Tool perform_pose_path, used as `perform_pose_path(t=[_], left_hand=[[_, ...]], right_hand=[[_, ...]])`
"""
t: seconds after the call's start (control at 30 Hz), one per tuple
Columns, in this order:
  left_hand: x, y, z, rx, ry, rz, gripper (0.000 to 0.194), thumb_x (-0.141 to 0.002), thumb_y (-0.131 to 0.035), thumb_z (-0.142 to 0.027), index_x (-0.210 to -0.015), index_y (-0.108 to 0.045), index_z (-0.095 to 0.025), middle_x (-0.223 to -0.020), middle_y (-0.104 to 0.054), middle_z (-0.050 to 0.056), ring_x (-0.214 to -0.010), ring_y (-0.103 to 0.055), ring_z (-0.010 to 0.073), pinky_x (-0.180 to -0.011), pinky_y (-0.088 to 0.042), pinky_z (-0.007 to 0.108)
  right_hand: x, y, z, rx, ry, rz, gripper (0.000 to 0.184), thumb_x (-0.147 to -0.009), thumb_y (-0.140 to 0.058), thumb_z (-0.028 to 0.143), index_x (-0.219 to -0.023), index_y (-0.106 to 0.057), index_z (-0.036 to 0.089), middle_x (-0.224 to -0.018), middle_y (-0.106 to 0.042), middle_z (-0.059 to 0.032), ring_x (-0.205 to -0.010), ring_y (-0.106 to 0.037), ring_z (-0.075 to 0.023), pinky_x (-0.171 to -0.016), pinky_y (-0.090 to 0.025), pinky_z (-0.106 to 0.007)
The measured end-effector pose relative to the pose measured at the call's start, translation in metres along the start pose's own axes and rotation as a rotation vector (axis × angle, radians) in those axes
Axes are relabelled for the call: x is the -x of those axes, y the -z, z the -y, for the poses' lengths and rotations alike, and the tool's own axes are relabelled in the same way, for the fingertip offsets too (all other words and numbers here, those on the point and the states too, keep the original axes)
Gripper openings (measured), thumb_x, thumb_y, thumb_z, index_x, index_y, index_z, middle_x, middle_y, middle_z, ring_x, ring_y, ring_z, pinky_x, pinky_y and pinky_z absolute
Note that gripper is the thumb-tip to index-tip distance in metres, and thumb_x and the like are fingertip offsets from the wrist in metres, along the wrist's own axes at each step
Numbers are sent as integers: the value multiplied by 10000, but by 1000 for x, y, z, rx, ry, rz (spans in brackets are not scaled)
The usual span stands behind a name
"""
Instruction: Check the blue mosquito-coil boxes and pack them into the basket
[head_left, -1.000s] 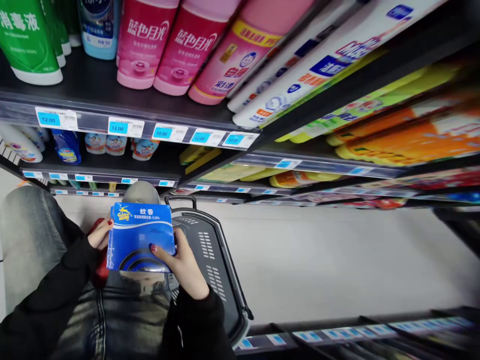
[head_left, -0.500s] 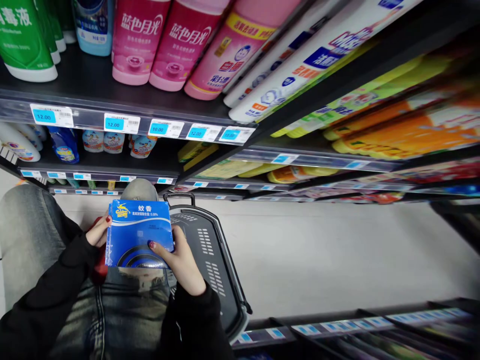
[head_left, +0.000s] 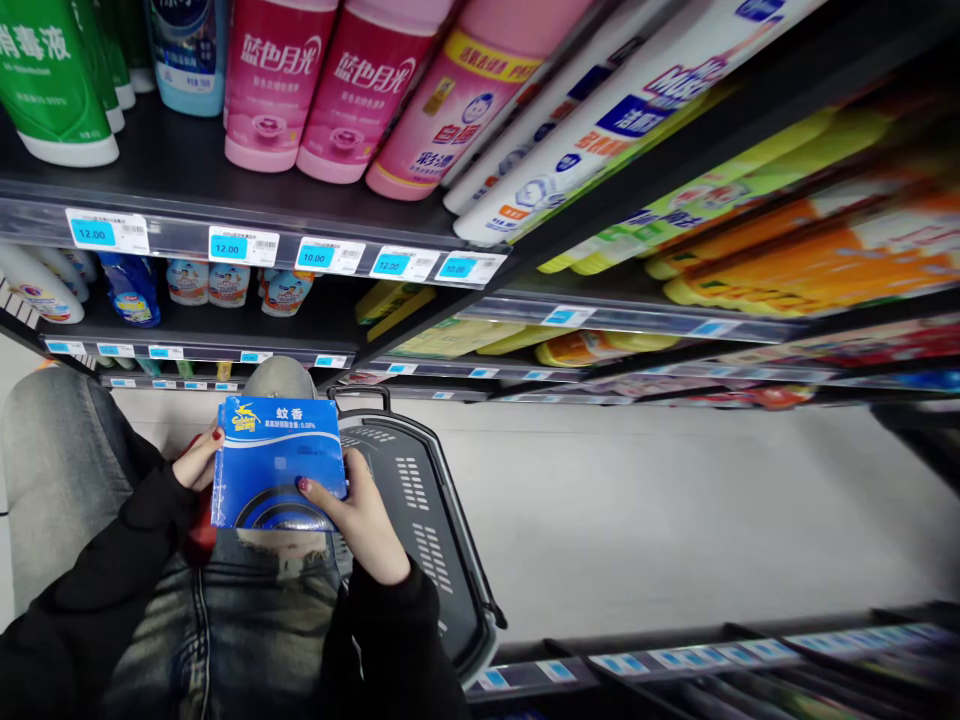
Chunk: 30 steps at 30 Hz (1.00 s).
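I hold a flat blue box [head_left: 277,462] with white and yellow print in both hands, face up above my lap. My left hand [head_left: 196,460] grips its left edge with fingers curled around it. My right hand [head_left: 361,520] grips its lower right corner, thumb pressed on the front. Both sleeves are black. Just right of the box sits a dark grey shopping basket [head_left: 427,540] with its handle up; its inside is mostly hidden by the box and my arm.
Store shelves rise ahead and to the right: pink bottles [head_left: 315,80], green bottles [head_left: 52,80], white and orange packs, blue price tags [head_left: 229,246] along the edges. A pale floor aisle [head_left: 660,510] runs right. A low shelf edge [head_left: 675,660] lies at the bottom right.
The box and both hands have stayed nearly still; the view has shifted slightly, so everything sits a little higher in the picture.
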<state>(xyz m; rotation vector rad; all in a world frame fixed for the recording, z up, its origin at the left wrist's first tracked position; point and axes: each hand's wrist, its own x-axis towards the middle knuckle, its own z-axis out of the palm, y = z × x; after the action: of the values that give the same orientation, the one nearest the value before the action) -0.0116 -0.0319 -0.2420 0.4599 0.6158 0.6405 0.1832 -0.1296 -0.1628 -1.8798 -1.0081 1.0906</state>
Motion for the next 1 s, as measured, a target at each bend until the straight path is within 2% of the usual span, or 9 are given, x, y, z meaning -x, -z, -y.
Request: perform_pose_path(t=[0.17,0.3,0.4,0.73,1.0], left_hand=[[0,0,0,10,16,-23,483,-598,-761,-469,-953,-668,-154,-978,-721,114,-1043,-611,313,-1036,-328,482],[1,-3,-1,2,21,-42,485,-594,-761,-473,-947,-670,-154,-980,-719,116,-1055,-604,311,-1035,-334,468],[1,-3,-1,10,20,-27,475,-596,-760,-471,-935,-674,-150,-938,-725,112,-1032,-616,307,-1032,-339,463],[1,-3,-2,-17,18,-12,520,-598,-750,-498,-953,-660,-129,-1007,-708,139,-1139,-550,331,-1058,-309,471],[3,-8,-4,-30,23,-20,563,-579,-754,-515,-978,-665,-128,-971,-719,130,-1091,-585,318,-1063,-305,465]], right_hand=[[0,0,0,5,-5,7,455,-639,-668,532,-906,-507,200,-897,-564,-49,-879,-549,-239,-765,-453,-379],[0,0,0,-7,-18,20,469,-640,-661,541,-913,-494,197,-899,-562,-51,-874,-552,-240,-760,-457,-384],[0,1,1,-3,-20,22,470,-643,-660,537,-920,-492,196,-905,-558,-54,-876,-549,-241,-771,-456,-395],[-1,1,-4,14,12,14,463,-658,-658,537,-936,-503,201,-926,-569,-51,-900,-549,-234,-788,-451,-379],[0,1,-3,1,11,17,448,-666,-658,527,-930,-502,201,-907,-571,-45,-872,-550,-228,-776,-455,-384]])
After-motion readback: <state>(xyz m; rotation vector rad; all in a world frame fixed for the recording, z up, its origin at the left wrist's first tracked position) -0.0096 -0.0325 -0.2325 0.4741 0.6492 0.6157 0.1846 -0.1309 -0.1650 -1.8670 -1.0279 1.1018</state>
